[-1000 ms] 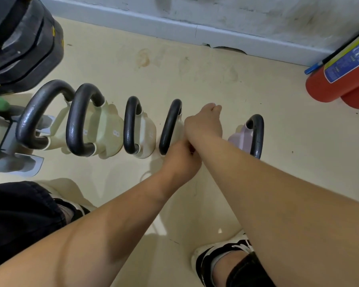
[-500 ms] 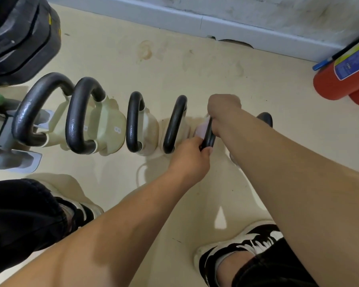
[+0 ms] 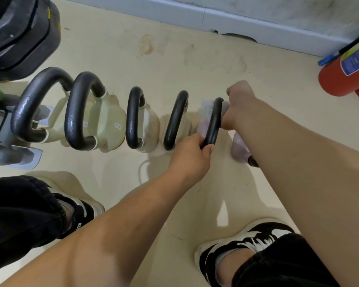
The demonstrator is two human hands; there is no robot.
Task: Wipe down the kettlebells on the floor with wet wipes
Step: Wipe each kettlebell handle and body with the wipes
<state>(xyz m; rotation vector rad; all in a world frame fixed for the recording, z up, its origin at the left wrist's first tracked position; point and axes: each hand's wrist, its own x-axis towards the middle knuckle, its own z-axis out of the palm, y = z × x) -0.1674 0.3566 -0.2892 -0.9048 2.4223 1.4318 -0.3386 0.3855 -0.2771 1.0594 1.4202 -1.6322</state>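
Several kettlebells with black handles stand in a row on the cream floor. My left hand (image 3: 187, 156) grips the near end of the black handle (image 3: 215, 121) of a pale pink kettlebell (image 3: 201, 128). My right hand (image 3: 238, 104) is curled at the far end of that handle, and a crumpled white wet wipe (image 3: 205, 105) shows beside it against the bell. A second pink kettlebell (image 3: 238, 148) sits partly hidden behind my right forearm. To the left are cream kettlebells, one marked 8 (image 3: 110, 125).
A red fire extinguisher (image 3: 344, 73) lies at the right by the grey baseboard (image 3: 236, 19). Black weight plates (image 3: 19, 34) are stacked at the top left. My shoes (image 3: 247, 245) stand close in front of the row.
My right hand has moved from on top of the pink kettlebell to the far end of its handle. The handle now shows between both hands, and my left hand grips its near end.
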